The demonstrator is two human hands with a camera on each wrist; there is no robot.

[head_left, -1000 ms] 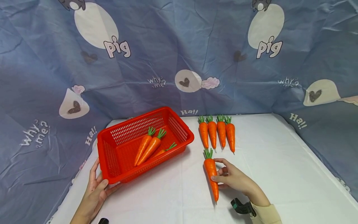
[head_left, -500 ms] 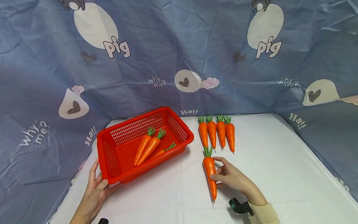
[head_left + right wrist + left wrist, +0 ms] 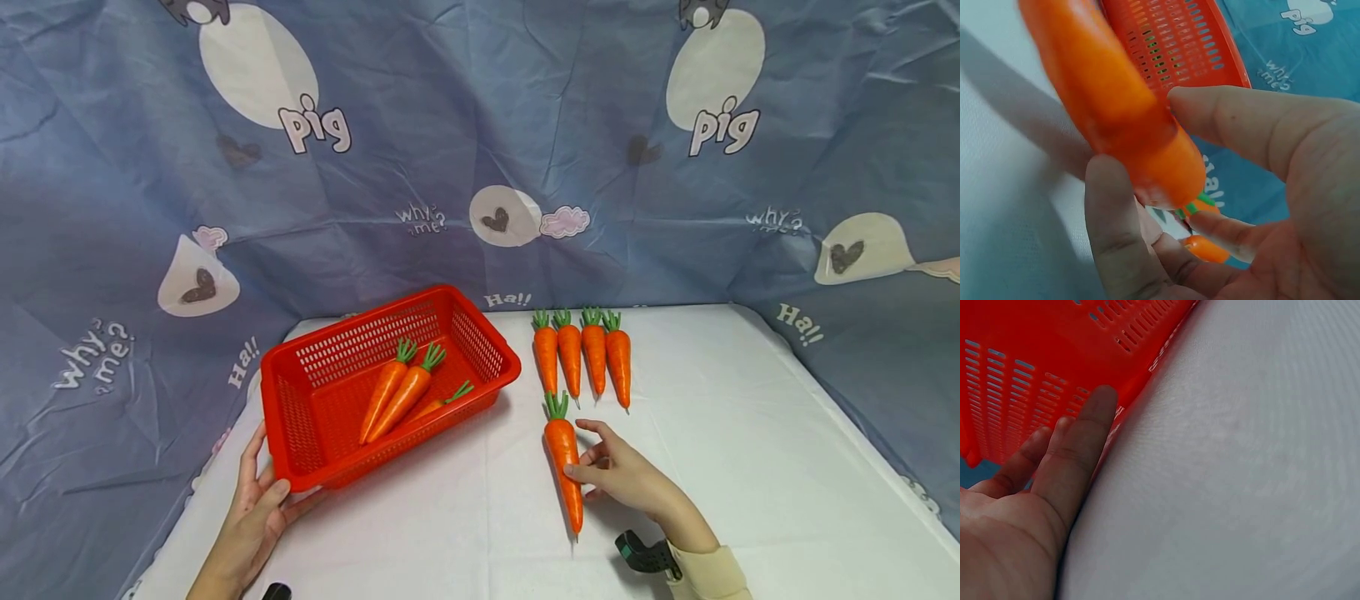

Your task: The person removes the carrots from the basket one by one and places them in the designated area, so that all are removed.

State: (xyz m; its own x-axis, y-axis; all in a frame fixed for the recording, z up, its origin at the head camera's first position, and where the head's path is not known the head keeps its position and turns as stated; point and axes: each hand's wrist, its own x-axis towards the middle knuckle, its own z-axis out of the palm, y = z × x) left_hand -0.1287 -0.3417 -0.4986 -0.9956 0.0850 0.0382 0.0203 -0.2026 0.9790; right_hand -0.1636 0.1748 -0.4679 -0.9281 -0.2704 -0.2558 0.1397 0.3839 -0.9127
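Observation:
My right hand [image 3: 626, 475] pinches an orange carrot with a green leafy top [image 3: 561, 442] between thumb and fingers. In the right wrist view, the thumb presses one side of the carrot [image 3: 1097, 75] and a finger [image 3: 1110, 187] the other, its shadow falling on the white cloth. The red basket [image 3: 272, 417] stands at the left, turned at an angle. Around its near left corner lies my left hand [image 3: 251, 517], thumb at the rim. Extended fingers [image 3: 1075, 450] rest along the slotted wall in the left wrist view. Inside are carrots [image 3: 402, 400], one partly hidden by the front wall.
Several more carrots [image 3: 570, 358] lie side by side in a row at the back, right of the basket, leafy tops pointing away. A blue printed cloth [image 3: 420, 100] hangs behind the white-covered table [image 3: 750, 417]. A black band [image 3: 643, 554] is on the right wrist.
The right hand and its carrot have shifted slightly left and away from me, so the leafy top now reaches the leftmost row carrot's tip. The left hand and basket stay put.

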